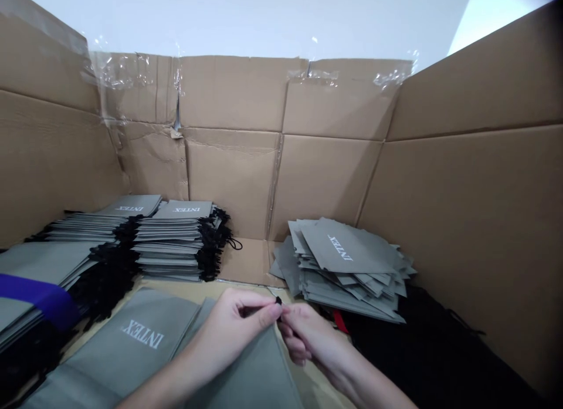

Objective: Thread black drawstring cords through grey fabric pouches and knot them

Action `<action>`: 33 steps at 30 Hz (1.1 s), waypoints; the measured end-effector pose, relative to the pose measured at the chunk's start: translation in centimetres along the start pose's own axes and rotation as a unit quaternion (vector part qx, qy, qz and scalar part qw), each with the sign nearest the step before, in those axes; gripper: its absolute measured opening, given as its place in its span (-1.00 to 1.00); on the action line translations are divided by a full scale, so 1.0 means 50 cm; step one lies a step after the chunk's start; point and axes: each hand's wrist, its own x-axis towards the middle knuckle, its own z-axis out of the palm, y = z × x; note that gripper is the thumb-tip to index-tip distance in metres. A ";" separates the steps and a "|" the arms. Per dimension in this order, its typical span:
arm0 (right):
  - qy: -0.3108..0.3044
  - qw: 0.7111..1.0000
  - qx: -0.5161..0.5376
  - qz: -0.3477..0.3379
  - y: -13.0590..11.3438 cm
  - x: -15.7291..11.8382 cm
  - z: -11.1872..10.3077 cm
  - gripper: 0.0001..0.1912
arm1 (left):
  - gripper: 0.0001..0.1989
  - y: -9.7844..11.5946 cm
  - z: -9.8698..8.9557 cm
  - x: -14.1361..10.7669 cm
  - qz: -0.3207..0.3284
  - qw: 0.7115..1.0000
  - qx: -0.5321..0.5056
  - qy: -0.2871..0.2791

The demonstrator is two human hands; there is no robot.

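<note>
Head view, looking down between cardboard sides: left hand and right hand both pinched nearly shut, fingertips meeting on a black cord tip, just above a grey INTEX bag lying flat on a cardboard floor. Neat stacked bags off to the left, a loose heap to the right (corners all askew). Creased, taped box walls around, white wall beyond.

black drawstring tip: mostly hidden by fingers | grey INTEX bag: cut off by bottom edge
</note>
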 end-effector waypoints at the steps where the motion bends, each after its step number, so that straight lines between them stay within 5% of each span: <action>1: -0.019 1.000 0.000 0.013 0.007 0.000 0.006 -0.54 | -0.62 -0.003 0.004 0.000 0.000 1.000 0.015 0.014; 6: -0.057 0.987 0.110 0.104 0.013 -0.011 0.015 -0.61 | -0.66 -0.028 0.015 0.002 0.049 0.978 0.201 0.032; 12: -0.140 0.925 0.283 0.210 0.008 -0.008 -0.004 -0.51 | -0.74 -0.046 0.000 0.001 0.075 0.921 0.383 0.000; 17: -0.194 0.873 0.396 0.209 0.029 0.015 -0.037 -0.50 | -0.79 -0.055 -0.021 0.008 0.109 0.911 0.392 -0.065; 23: -0.230 0.853 0.426 0.194 0.050 0.030 -0.052 -0.61 | -0.80 -0.084 -0.016 0.008 0.156 0.840 0.515 -0.067; 25: -0.225 0.863 0.418 0.174 0.047 0.028 -0.048 -0.64 | -0.78 -0.087 -0.015 0.007 0.148 0.848 0.506 -0.054; 29: -0.188 0.921 0.316 0.126 0.039 0.030 -0.033 -0.69 | -0.77 -0.085 -0.017 0.007 0.095 0.913 0.397 -0.027; 33: -0.014 0.998 0.050 -0.021 0.044 0.040 -0.019 -0.81 | -0.74 -0.087 -0.010 0.016 0.016 0.983 0.182 -0.010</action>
